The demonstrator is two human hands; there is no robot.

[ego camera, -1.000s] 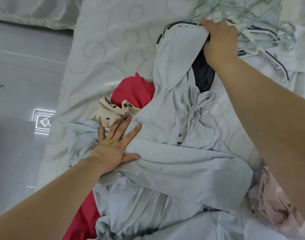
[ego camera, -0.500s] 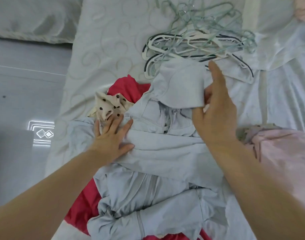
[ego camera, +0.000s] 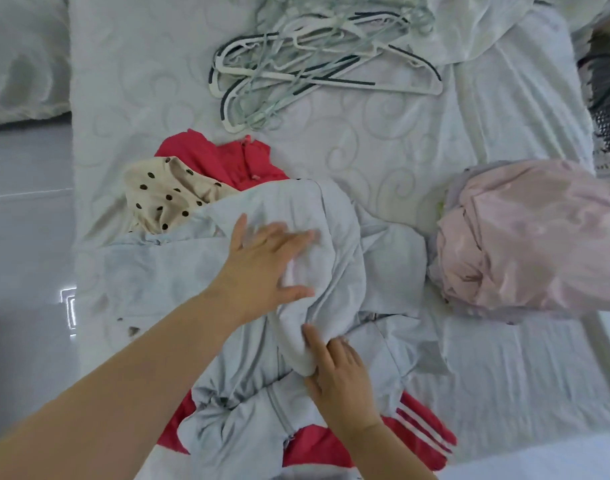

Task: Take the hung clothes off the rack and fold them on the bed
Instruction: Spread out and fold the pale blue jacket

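Note:
A pale grey zip-up garment (ego camera: 334, 258) lies crumpled across the near middle of the bed (ego camera: 383, 154). My left hand (ego camera: 262, 265) rests flat on its folded-over upper part, fingers spread. My right hand (ego camera: 338, 372) pinches a fold of the same garment just below. Under it lie a red garment with white stripes (ego camera: 421, 427) and a cream polka-dot piece (ego camera: 168, 195). A folded pink garment (ego camera: 525, 237) sits at the right.
A tangle of several white and grey hangers (ego camera: 307, 60) lies at the far middle of the bed. The bed's left edge drops to a grey floor (ego camera: 26, 237). A white pillow (ego camera: 23, 57) is at the far left.
My right hand brought the garment's far part down toward me and now grips a fold near the middle. My left hand shifted right onto the folded part. The view tilted, showing more hangers.

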